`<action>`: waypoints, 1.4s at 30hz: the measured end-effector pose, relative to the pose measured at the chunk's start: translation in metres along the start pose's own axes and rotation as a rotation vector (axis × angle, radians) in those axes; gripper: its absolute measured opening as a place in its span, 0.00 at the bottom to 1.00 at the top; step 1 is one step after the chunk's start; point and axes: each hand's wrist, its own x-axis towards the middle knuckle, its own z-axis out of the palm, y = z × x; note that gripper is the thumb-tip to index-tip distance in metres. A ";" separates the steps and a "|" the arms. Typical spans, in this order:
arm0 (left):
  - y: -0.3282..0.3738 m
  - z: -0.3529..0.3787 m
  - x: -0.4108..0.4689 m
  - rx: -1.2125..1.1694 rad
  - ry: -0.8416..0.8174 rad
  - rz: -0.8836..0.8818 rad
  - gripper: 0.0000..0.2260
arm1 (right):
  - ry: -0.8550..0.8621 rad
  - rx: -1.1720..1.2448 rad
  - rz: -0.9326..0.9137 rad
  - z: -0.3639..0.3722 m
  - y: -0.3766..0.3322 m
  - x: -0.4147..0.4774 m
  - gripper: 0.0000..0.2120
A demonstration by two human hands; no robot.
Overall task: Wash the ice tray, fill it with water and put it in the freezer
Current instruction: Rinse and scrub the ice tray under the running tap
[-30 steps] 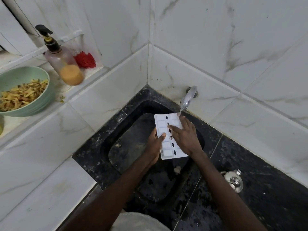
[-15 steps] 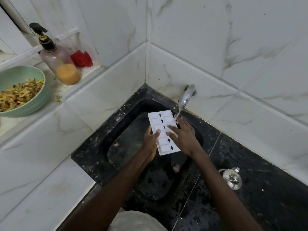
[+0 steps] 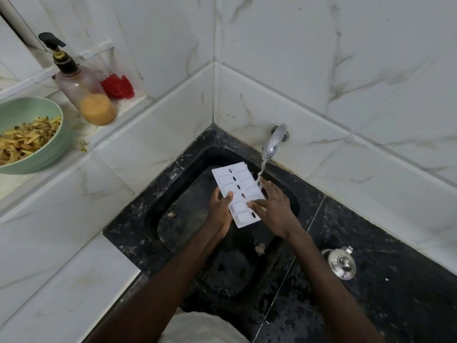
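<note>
A white ice tray (image 3: 238, 191) with two rows of pockets and dark oval holes down its middle is held tilted over the black sink (image 3: 188, 199). My left hand (image 3: 220, 209) grips its left edge, thumb on top. My right hand (image 3: 273, 207) lies on the tray's right side with straight fingers spread across the pockets. A chrome tap (image 3: 273, 142) on the wall runs a thin stream of water that lands by my right hand's fingers at the tray's right edge.
A green bowl (image 3: 49, 154) of yellow peelings, a pump bottle (image 3: 82, 91) with orange liquid and a red scrubber (image 3: 118, 86) sit on the tiled ledge at left. A steel lid (image 3: 342, 264) lies on the black counter at right. Food scraps lie in the sink.
The tray has shifted left of the stream and tilted. My right hand slid down the tray toward its near half, and the water now hits its fingers.
</note>
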 end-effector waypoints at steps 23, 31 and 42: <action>0.008 0.020 0.004 -0.229 0.158 0.015 0.17 | 0.168 0.143 -0.009 0.017 0.006 -0.024 0.21; 0.017 0.012 0.003 -0.305 0.187 0.005 0.20 | 0.350 0.309 0.147 0.022 0.034 -0.024 0.26; 0.018 0.018 -0.006 -0.300 0.157 -0.029 0.14 | 0.345 0.229 0.080 0.016 0.028 -0.018 0.07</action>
